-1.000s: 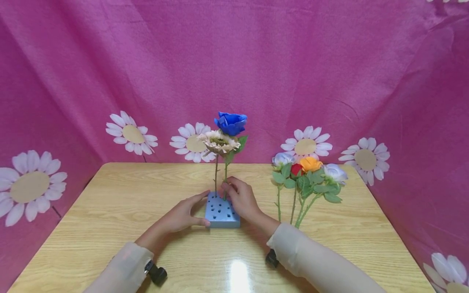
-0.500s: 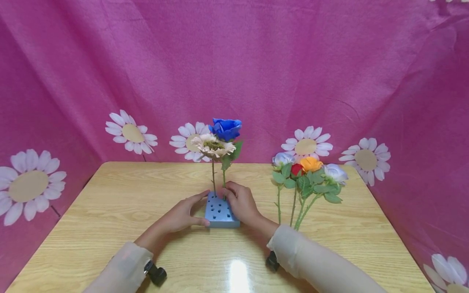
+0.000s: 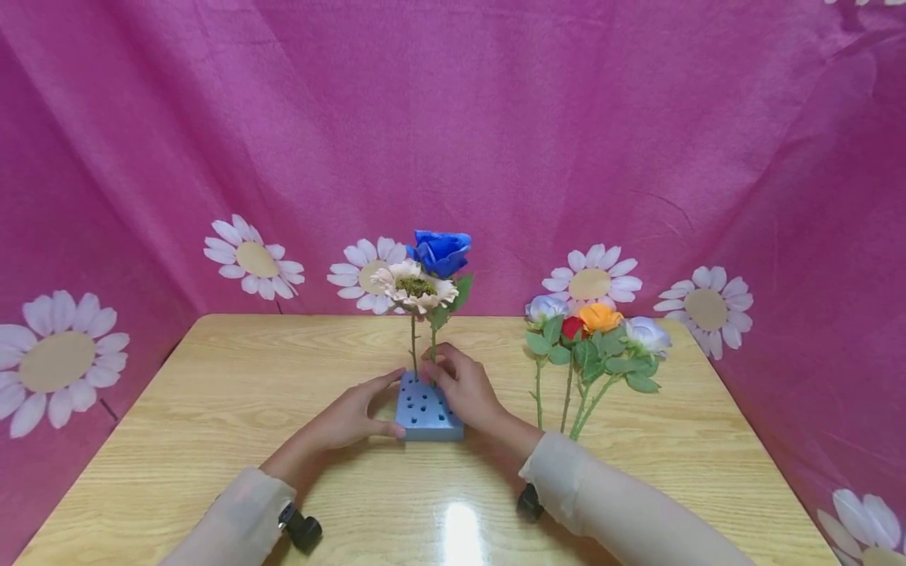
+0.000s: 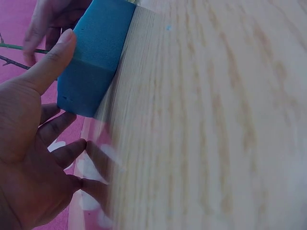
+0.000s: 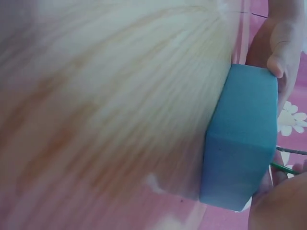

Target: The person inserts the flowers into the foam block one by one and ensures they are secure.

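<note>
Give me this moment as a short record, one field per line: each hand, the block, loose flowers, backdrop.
Left hand: steadies the block at its left side, thumb at the near corner
Right hand: pinches the blue flower low on its green stem
Block: on the table, beige flower upright in it; blue stem's foot hidden by fingers
Loose flowers: red flower, orange flower, two lilac flowers, right of the block
Backdrop: pink cloth, daisy print

1. Head: above surface, facing forward and down; farthest back, whole far edge in frame.
2. Left wrist: low, close to block, facing far edge, rolled sideways.
3. Right wrist: likewise, rolled opposite way.
4. All share block.
</note>
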A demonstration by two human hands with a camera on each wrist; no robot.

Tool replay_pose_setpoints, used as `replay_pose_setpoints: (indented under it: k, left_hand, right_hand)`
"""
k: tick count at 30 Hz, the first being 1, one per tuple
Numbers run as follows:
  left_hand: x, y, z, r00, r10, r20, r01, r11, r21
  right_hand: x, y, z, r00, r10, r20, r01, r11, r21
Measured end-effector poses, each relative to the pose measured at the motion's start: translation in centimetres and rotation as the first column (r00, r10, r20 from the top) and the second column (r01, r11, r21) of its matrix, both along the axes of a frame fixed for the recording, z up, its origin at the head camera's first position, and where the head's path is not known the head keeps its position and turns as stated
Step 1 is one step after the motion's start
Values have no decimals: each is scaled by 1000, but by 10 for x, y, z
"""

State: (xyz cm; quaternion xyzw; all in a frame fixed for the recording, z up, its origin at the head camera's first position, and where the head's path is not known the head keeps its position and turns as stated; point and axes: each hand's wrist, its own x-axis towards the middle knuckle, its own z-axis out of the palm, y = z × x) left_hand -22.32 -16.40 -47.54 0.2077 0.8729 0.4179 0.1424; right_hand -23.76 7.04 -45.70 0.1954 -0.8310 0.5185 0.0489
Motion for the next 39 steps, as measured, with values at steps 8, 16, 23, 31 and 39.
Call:
replay_pose_setpoints:
  k: [8, 16, 23, 31, 39]
  left_hand:
    - [-1, 0, -1, 1000, -8, -13, 8, 1000, 5]
    - [0, 0, 1, 1000, -4, -11, 4, 1000, 19]
    - [-1, 1, -1, 1000, -1, 21, 1, 1000, 11]
    - [-1, 0, -3, 1000, -7, 13, 7, 1000, 15]
    - [-1, 0, -1, 1000, -4, 20, 3, 1000, 11]
  right_hand:
    - [-6, 1, 2, 999, 13, 40, -11, 999, -50]
    - [-5, 0, 3, 999, 8, 37, -7, 999, -40]
    - [-3, 1, 1, 999, 6, 42, -5, 1000, -7]
    - [-1, 1, 0, 999, 15, 42, -15, 1000, 4]
    - [-2, 2, 2, 997, 36, 74, -31, 997, -72]
